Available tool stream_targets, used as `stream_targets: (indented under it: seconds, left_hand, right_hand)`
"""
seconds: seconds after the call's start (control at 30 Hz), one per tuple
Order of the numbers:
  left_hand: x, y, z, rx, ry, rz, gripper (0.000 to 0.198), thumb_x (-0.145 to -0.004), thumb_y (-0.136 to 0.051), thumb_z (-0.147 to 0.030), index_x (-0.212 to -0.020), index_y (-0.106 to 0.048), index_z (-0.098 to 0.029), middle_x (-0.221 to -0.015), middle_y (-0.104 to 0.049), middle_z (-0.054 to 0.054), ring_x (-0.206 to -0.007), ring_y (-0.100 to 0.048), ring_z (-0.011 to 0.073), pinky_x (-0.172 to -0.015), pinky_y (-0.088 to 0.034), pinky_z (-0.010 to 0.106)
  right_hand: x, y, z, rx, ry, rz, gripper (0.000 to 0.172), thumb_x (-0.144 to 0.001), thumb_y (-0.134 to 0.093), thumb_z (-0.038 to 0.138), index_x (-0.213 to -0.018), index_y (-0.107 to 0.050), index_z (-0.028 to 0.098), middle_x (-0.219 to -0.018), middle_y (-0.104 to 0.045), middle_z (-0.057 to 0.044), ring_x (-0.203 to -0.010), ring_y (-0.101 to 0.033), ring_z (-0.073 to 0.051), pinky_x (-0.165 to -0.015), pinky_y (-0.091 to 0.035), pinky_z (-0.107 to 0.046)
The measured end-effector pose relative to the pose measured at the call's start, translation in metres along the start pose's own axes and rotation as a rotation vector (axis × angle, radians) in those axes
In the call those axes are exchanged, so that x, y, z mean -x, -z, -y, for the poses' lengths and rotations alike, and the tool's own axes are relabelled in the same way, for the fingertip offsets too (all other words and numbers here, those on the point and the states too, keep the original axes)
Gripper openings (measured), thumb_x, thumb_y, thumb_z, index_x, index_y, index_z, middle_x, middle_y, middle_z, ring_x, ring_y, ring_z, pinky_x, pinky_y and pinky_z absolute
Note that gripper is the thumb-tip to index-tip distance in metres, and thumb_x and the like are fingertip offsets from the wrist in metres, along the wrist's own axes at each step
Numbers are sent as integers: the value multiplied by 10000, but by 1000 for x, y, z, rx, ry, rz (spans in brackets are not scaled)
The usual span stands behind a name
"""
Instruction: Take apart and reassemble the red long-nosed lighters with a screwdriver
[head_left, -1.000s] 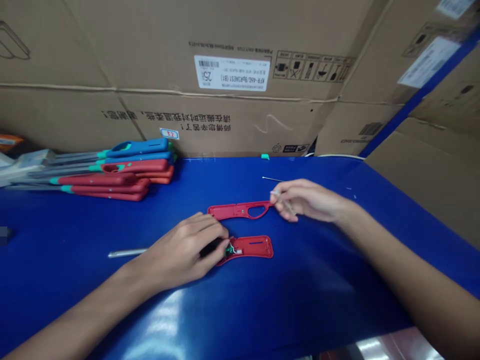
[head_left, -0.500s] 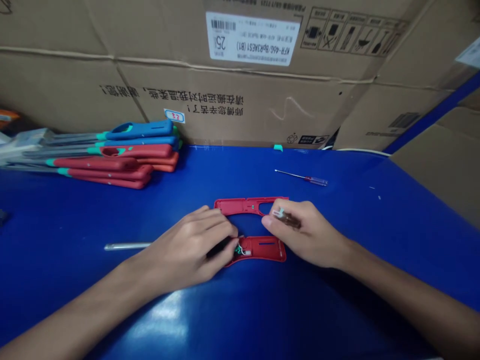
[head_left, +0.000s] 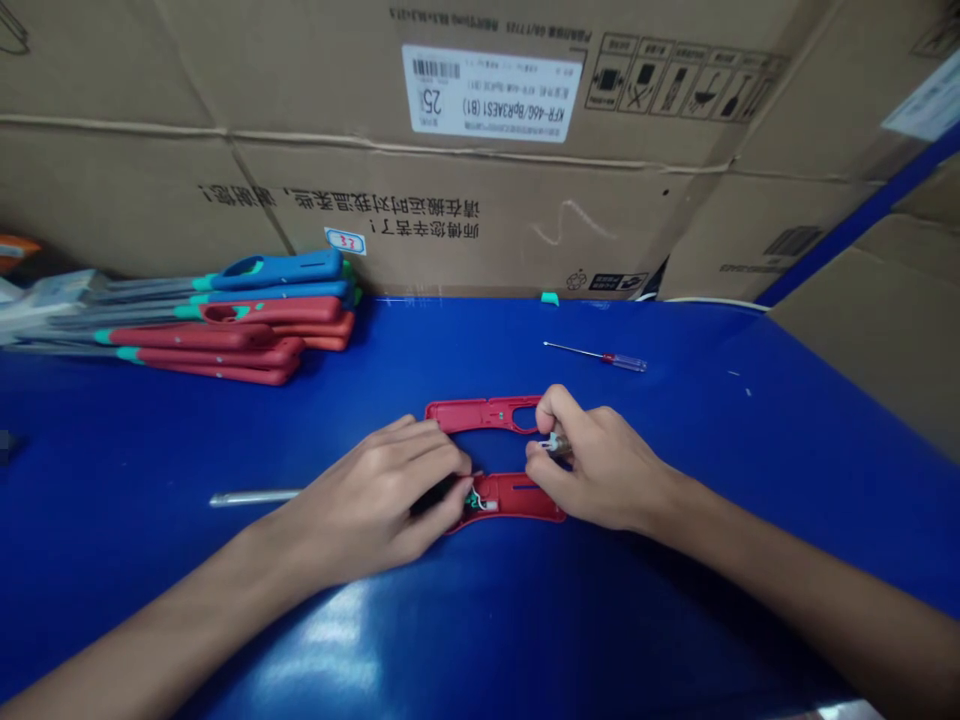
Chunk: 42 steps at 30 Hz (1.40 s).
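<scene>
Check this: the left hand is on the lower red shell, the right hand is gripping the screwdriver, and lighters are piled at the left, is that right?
Not quite: in the head view, the right hand holds a small part, not the screwdriver, which lies on the blue table. The left hand is on the lower red shell, and lighters are piled at the left.

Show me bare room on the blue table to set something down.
Bare: the blue tabletop between the forearms, and the stretch between the lighter pile and the screwdriver. Crowded: the middle, where the left hand and right hand are at two red shell halves, and the far left, under the pile.
</scene>
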<state>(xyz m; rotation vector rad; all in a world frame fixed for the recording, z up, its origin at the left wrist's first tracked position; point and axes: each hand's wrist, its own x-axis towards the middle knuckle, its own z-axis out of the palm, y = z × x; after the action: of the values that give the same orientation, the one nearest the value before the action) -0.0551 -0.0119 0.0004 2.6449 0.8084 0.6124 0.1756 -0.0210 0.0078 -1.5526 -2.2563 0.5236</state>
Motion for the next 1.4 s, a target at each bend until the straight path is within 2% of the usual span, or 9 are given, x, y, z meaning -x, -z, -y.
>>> stream_targets:
  seconds: [0.4,0.77,0.87,0.97,1.1,1.2,1.4]
  left_hand:
    - [-1,0,0,-6,-9,2,153,-919,-493,-183,-886,-641,-172,-809,-646,35,-747,-593,150,-734,-453,297]
    - [0,0,1,3,-11,5,142,-923,-499,-182,-891,-637,-164,-822,-646,39,-754,-580,158,-737,-443,322]
    - [0,-1,1,5,-20,7,140,-922,-500,-172,-880,-633,-163,-826,-645,41,-754,-575,158,-736,-442,322]
    - [-1,0,1,2,-23,-5,141,-921,-501,-170,-882,-636,-161,-838,-645,46,-779,-578,165,-754,-444,326]
    - [-2,1,0,-3,-24,-11,136,-919,-505,-172,-884,-636,-165,-834,-644,40,-769,-574,160,-745,-438,317]
    - [-2,1,0,-12,-25,-18,135,-913,-508,-168,-876,-637,-166,-810,-635,32,-746,-568,154,-728,-432,309]
    - [-1,0,0,-7,-8,4,115,-907,-523,-161,-890,-636,-172,-831,-636,29,-768,-570,159,-770,-428,325]
  right_hand:
    - [0,2,1,66,-27,30,109,-814,-436,261,-824,-333,228,-469,-427,90,-380,-368,-109,-478,-186,-258]
    - [0,1,3,58,5,22,79,-837,-415,227,-828,-337,224,-458,-412,91,-369,-353,-104,-469,-188,-260]
    - [2,4,4,7,11,22,141,-872,-469,310,-864,-357,225,-475,-414,99,-388,-380,-108,-466,-222,-250]
    - [5,7,5,-50,60,23,247,-859,-555,374,-918,-367,225,-555,-486,85,-434,-432,-109,-473,-287,-240]
    - [8,9,3,-54,187,38,109,-890,-512,213,-932,-411,214,-733,-595,24,-536,-514,-106,-528,-368,-236]
    - [8,8,1,-48,290,30,29,-924,-479,172,-944,-474,193,-857,-643,-20,-682,-587,-128,-612,-426,-249]
    - [10,5,-2,24,384,19,141,-937,-478,193,-1049,-550,146,-968,-651,-64,-861,-620,-181,-755,-489,-317]
